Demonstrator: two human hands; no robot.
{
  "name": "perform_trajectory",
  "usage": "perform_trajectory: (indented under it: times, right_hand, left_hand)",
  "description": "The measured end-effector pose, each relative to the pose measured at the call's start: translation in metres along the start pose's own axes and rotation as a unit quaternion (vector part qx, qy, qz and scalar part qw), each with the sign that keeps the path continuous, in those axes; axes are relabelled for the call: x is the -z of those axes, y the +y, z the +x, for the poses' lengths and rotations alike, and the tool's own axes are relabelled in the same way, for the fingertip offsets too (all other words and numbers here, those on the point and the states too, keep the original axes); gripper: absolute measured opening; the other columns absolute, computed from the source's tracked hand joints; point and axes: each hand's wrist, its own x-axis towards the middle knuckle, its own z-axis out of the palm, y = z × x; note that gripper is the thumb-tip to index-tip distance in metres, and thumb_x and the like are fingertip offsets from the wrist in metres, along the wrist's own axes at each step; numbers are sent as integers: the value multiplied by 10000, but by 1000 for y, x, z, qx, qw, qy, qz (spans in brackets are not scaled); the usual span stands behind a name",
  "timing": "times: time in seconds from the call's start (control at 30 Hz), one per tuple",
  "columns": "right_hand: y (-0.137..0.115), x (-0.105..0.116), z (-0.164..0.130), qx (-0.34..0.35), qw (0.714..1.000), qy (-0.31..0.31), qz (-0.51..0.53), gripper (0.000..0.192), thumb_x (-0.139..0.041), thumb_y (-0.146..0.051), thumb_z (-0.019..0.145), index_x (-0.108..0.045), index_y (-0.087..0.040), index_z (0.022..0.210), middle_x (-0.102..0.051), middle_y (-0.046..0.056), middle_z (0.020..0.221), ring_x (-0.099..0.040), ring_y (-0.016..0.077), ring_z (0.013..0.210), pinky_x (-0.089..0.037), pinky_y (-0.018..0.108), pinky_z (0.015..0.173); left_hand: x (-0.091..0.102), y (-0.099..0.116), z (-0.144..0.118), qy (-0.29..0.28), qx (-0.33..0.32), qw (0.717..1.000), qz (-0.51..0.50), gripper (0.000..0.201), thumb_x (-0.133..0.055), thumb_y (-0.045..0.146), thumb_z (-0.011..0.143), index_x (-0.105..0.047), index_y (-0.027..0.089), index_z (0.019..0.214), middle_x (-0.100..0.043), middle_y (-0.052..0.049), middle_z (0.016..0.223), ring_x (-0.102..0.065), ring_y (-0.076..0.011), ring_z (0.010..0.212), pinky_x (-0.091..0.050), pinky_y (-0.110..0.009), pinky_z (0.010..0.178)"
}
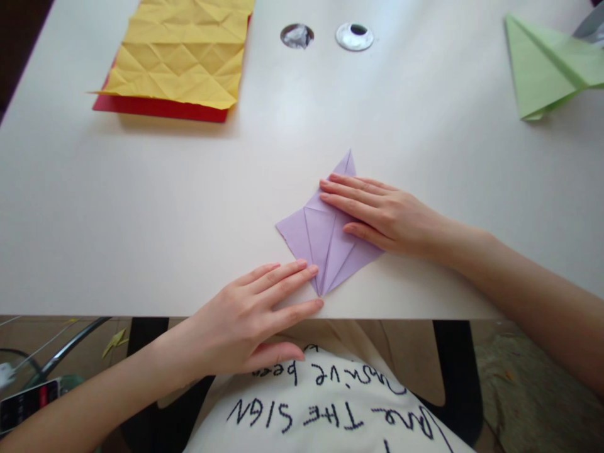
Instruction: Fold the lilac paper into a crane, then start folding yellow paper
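A folded sheet of purple origami paper (323,229) lies flat on the white table near its front edge, creased into a kite-like shape with a narrow point at the far end. My right hand (377,211) rests flat across its upper right part, fingers stretched out, covering some of the folds. At the lower left corner, my left hand (264,308) touches the paper with its fingertips. Its fingers are straight and apart, and its thumb hangs past the table edge.
Creased yellow paper (184,50) lies over a red sheet (160,108) at the far left. A folded green paper (542,69) is at the far right. A round hole (297,36) and its cover (353,36) are at the back. The white table (141,220) ends just before my lap.
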Motion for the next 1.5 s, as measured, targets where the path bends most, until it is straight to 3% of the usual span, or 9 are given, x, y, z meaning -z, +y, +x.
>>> perform_trajectory:
  times: [0.17,0.3,0.5,0.63,0.7,0.83,0.97,1.17,1.5]
  right_hand:
    - [1,-1,0,4,1000,2,-3,512,-375,-325,941,-289,-126,1405,-361,124,1435,-280,218,1353,-308,430,1078]
    - [-1,0,1,7,1000,9,-5,503,-397,-317,933,-329,-104,1383,-391,131,1417,-309,227,1340,-321,429,1072]
    - [-20,8,-6,-26,996,61,-67,448,-523,-348,871,-527,-70,1222,-571,154,1246,-523,287,1139,-462,445,926]
    - [-42,10,-21,-9,993,103,-60,304,-580,-238,835,-600,-97,1104,-659,125,1096,-597,247,964,-527,388,771]
    - [-51,9,-30,0,994,102,-26,276,-579,-150,822,-603,-92,1091,-668,113,1082,-595,234,974,-528,374,782]
    - [-61,9,-44,5,996,71,48,331,-560,-110,825,-565,-77,1154,-617,122,1186,-534,247,1115,-495,406,905]
    - [-58,13,-55,-59,986,86,129,339,-543,-87,830,-563,-142,1164,-618,96,1178,-532,201,1127,-482,361,941]
    - [-50,19,-61,-127,964,90,216,288,-492,-148,875,-581,-233,1135,-632,55,1134,-543,176,1091,-478,355,927]
    - [-49,18,-60,-116,975,34,188,301,-600,-272,823,-588,-222,1120,-568,81,1223,-467,215,1142,-431,425,967]
  left_hand:
    - [3,0,3,5,21,1000,-21,608,-468,492,872,-404,84,1318,-406,-97,1413,-318,-214,1330,-293,-369,1090]
    - [-1,2,7,26,15,999,30,600,-441,502,885,-404,101,1331,-452,-80,1383,-385,-228,1281,-304,-367,1065]
    - [2,-3,6,106,36,984,136,640,-383,591,863,-479,112,1277,-619,-103,1156,-538,-250,1086,-396,-387,955]
    - [8,-9,6,140,110,962,209,494,-496,499,853,-582,110,1144,-635,-117,981,-581,-261,938,-457,-419,881]
    - [8,-10,9,147,134,956,216,391,-521,399,866,-596,92,1097,-617,-140,1040,-569,-272,991,-463,-419,892]
    - [4,-9,16,88,65,982,154,367,-438,183,909,-476,135,1271,-444,-119,1372,-392,-252,1280,-400,-392,1020]
    - [2,-10,17,27,28,995,92,423,-362,107,919,-427,191,1328,-395,-54,1425,-329,-209,1333,-372,-378,1062]
    - [-2,-14,13,43,31,997,60,426,-383,114,915,-425,191,1332,-400,-58,1421,-316,-222,1340,-365,-417,1069]
    - [-4,-14,13,47,39,997,53,435,-401,111,908,-424,206,1331,-414,-58,1412,-337,-229,1328,-375,-429,1062]
